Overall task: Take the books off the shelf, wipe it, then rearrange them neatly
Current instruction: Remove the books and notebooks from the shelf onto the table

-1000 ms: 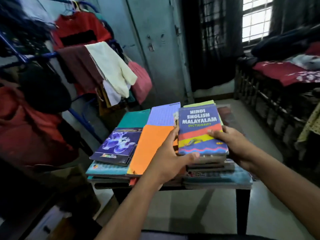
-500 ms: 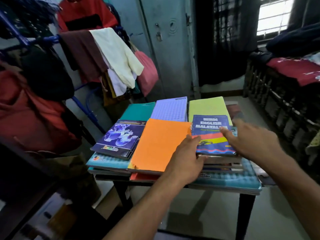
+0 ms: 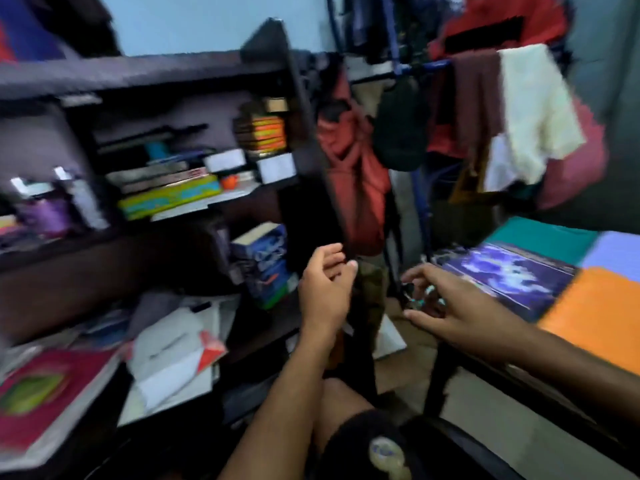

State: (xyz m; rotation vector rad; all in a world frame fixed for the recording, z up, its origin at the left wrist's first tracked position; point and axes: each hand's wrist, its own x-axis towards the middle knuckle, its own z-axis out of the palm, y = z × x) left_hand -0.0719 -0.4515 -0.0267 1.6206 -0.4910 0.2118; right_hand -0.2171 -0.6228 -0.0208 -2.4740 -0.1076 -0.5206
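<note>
The view is blurred by motion. A dark shelf unit fills the left side, still holding books: a stack with orange spines up high, a green and yellow book lying flat, and a blue stack lower down. My left hand hangs in the air just right of the blue stack, fingers loosely curled, holding nothing. My right hand reaches leftward with fingers spread, empty. On the table at right lie a purple book, an orange one and a teal one.
Loose papers and a red-covered book lie on the lower left surface. A clothes rack with a cream cloth and red garments stands behind the table.
My view has swung left from the table to the shelf. Both hands have let go of the dictionary stack on the table and now move empty toward the shelf.
</note>
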